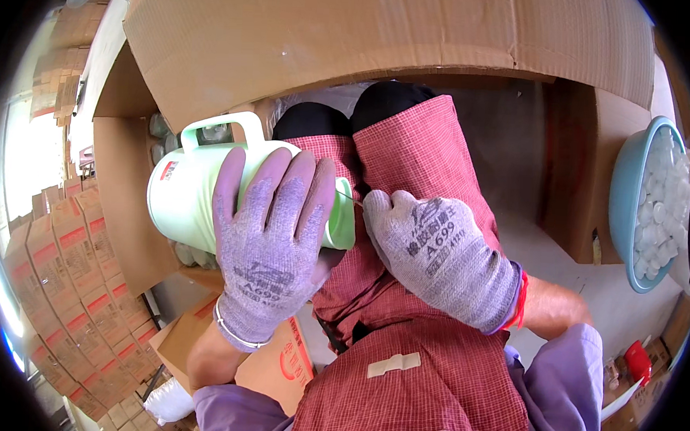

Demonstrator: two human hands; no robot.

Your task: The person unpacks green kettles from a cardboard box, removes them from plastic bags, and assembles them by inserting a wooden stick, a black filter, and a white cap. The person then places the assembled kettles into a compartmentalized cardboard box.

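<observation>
A pale green thermos jug [184, 197] with a loop handle lies on its side over my lap, its mouth end pointing right. My left hand [272, 212], in a grey-purple knit glove, is wrapped over the jug's body and steadies it. Beside the mouth, my right hand [436, 246], gloved the same way, is closed in a pinch on a thin metal rod [349, 196]. One end of the rod reaches the jug's rim; the rest is hidden in my fingers, so its kind cannot be told. A red checked apron [440, 158] covers my legs.
Cardboard flaps [383, 36] stand ahead of my knees. An open box with glassy round items [160, 126] is at the left. A blue basin [627, 197] of small whitish translucent pieces stands at the right. Stacked cartons [74, 257] line the far left.
</observation>
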